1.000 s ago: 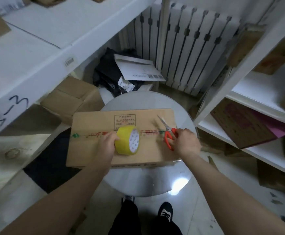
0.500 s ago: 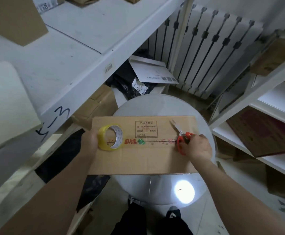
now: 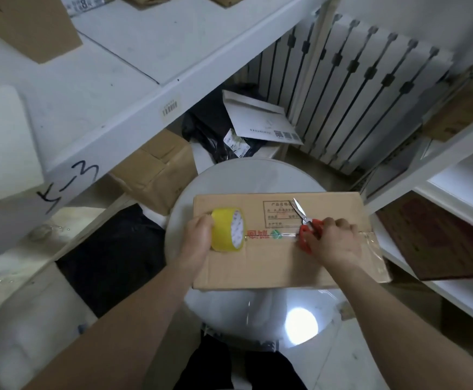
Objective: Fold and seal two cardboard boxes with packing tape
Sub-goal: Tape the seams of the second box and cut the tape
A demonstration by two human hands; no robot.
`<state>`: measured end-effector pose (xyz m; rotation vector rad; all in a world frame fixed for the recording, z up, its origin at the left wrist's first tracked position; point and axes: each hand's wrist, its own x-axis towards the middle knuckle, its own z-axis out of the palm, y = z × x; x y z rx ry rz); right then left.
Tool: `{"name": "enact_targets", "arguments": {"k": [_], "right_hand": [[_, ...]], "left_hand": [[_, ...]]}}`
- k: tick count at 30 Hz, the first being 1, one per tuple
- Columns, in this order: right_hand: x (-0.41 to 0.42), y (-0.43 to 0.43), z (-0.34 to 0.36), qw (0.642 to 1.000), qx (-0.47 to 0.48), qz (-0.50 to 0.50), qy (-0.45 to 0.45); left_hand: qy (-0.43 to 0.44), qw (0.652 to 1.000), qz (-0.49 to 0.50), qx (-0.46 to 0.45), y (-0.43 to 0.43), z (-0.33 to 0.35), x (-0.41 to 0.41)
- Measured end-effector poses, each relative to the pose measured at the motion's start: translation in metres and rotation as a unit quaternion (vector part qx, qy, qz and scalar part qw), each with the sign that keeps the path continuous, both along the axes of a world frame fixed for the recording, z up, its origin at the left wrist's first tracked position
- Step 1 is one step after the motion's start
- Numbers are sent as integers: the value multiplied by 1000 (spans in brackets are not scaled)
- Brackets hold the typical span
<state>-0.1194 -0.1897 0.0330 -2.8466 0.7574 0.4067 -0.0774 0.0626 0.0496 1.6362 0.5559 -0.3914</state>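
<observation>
A flat brown cardboard box [image 3: 271, 263] lies on a round white table [image 3: 246, 175], its top flaps shut along a centre seam. My left hand [image 3: 198, 235] grips a yellow roll of packing tape [image 3: 228, 229] standing on edge near the box's left end. Clear tape runs from the roll along the seam to the right end, where a strip hangs over the edge [image 3: 371, 249]. My right hand [image 3: 331, 240] holds red-handled scissors [image 3: 304, 223], blades shut and pointing away, and rests on the taped seam.
White shelving [image 3: 122, 88] stands on the left, with a brown box [image 3: 159, 170] under it. More shelves on the right hold flat cardboard [image 3: 432, 237]. A radiator [image 3: 356, 88], a black bag and a white envelope [image 3: 257, 119] lie behind the table. My legs are below the table's near edge.
My left hand has drawn the tape roll leftward along the seam, from the box's middle to its left end. My right hand with the scissors has stayed at the right end.
</observation>
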Motion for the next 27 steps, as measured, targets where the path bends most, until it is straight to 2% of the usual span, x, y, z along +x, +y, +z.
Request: {"name": "enact_targets", "arguments": {"k": [1,2,4,5,6,8,10,12,15,19,21,25,27], "right_hand": [[1,1,7,998,8,22,-54],[2,7,11,991,58,31,-116],[6,17,34,945,273,28,-180],[8,24,47,904,393,25,-165],[7,31,63,849,513,21,-127],[2,36,89,751,658,21,-50],[-3,36,105,679,734,23,-27],[-7,37,116,644,763,13,-54],[-15,41,126,652,748,3,-126],[-20,49,131,656,726,16,-206],[-21,51,133,671,704,18,-231],[-26,53,140,689,678,47,-253],[-26,52,139,700,667,46,-252]], "left_hand": [[-20,1000,-8,-5,-4,5,-3],[-36,999,-21,-27,-4,10,-5],[-65,990,-75,-103,-8,19,-10],[-74,982,-110,-138,-12,28,-12],[-86,973,-142,-160,-15,36,-14],[-117,958,-192,-176,-23,54,-18],[-149,950,-210,-177,-26,70,-19],[-173,957,-181,-149,-26,81,-20],[-221,964,-116,-91,-28,92,-16],[-231,966,-48,-106,-28,101,-18],[-235,967,-53,-86,-26,99,-22],[-276,953,-123,21,-25,92,-25],[-287,950,-118,15,-26,91,-23]]}}
